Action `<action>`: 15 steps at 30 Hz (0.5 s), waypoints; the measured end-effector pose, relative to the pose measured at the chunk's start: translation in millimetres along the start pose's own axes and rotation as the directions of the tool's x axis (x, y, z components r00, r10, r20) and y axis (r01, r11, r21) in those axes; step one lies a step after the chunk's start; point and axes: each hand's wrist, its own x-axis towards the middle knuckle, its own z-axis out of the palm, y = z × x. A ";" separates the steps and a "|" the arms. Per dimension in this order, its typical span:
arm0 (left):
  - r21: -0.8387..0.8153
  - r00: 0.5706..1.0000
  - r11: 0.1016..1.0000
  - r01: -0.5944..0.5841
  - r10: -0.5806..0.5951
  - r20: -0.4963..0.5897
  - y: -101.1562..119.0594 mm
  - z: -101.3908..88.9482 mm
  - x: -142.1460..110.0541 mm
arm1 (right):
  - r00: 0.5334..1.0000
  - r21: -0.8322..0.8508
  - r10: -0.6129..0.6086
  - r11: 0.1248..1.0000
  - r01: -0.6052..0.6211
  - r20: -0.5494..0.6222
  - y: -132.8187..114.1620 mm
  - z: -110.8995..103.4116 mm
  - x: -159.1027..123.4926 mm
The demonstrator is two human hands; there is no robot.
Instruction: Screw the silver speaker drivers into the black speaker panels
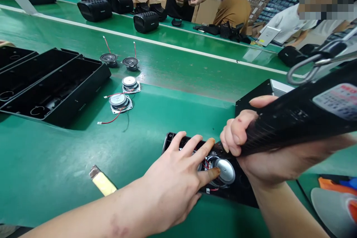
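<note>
My right hand (pixel 259 152) is wrapped round a black electric screwdriver (pixel 295 117), which has a white label and a metal hanging hook at its upper end. The tool slants down to the left, its nose over a black panel (pixel 242 191) lying on the green table. Round speakers are set in the panel; one silver-backed speaker (pixel 226 171) shows, with red wires, and another is mostly under my fingers. My left hand (pixel 178 178) spans the panel, fingers spread toward its far edge, thumb at the near edge. The screwdriver's very tip is hard to make out.
Loose speakers (pixel 119 100) with red leads lie beyond the panel. Open black housings (pixel 80 85) stand at left, a yellow-wrapped tool (pixel 102 180) nearer. A black box (pixel 252 96) is behind my right hand. Across the green bench (pixel 167 50), several people work among finished-looking speakers (pixel 145 21).
</note>
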 end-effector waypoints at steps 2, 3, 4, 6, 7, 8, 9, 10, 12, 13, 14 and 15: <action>-0.004 1.000 1.000 0.008 -0.008 -0.011 -0.3 0.6 0.2 | 1.000 0.026 0.017 1.000 -0.017 0.014 3.0 -2.0 -0.5; -0.007 1.000 1.000 0.014 -0.014 -0.014 -0.4 1.0 0.3 | 0.999 0.041 0.029 0.999 -0.030 0.023 4.4 -3.4 -0.8; -0.011 1.000 1.000 0.020 -0.020 -0.014 -0.5 1.5 0.2 | 0.999 0.057 0.042 0.997 -0.044 0.034 5.5 -4.9 -1.1; -0.019 1.000 0.999 0.027 -0.027 -0.008 -0.6 2.1 -0.2 | 0.996 0.083 0.067 0.994 -0.072 0.058 6.9 -7.7 -1.9; -0.023 1.000 0.999 0.029 -0.030 -0.005 -0.6 2.3 -0.4 | 0.995 0.093 0.077 0.992 -0.083 0.066 7.3 -8.8 -2.2; -0.026 0.999 0.999 0.033 -0.033 -0.003 -0.7 2.5 -0.6 | 0.994 0.098 0.084 0.991 -0.091 0.073 7.6 -9.7 -2.4; -0.027 0.999 0.999 0.034 -0.034 -0.005 -0.9 2.7 -0.6 | 0.993 0.100 0.089 0.990 -0.096 0.076 7.9 -10.2 -2.3; -0.029 0.999 0.999 0.035 -0.035 -0.003 -1.1 2.9 -0.4 | 0.993 0.099 0.092 0.990 -0.099 0.075 8.4 -10.4 -2.0; -0.036 0.999 0.998 0.044 -0.044 0.000 -1.7 3.8 0.7 | 0.994 0.099 0.085 0.991 -0.092 0.067 9.7 -9.5 -0.7; -0.041 0.999 0.998 0.049 -0.048 0.004 -2.1 4.5 1.6 | 0.994 0.095 0.082 0.992 -0.088 0.074 10.3 -8.4 0.1; -0.047 0.999 0.998 0.049 -0.049 0.009 -2.3 5.3 2.5 | 0.993 0.089 0.079 0.992 -0.086 0.085 10.8 -7.0 0.8; -0.051 0.999 0.998 0.048 -0.047 0.015 -2.5 6.2 3.2 | 0.992 0.082 0.078 0.993 -0.086 0.097 10.7 -5.4 1.3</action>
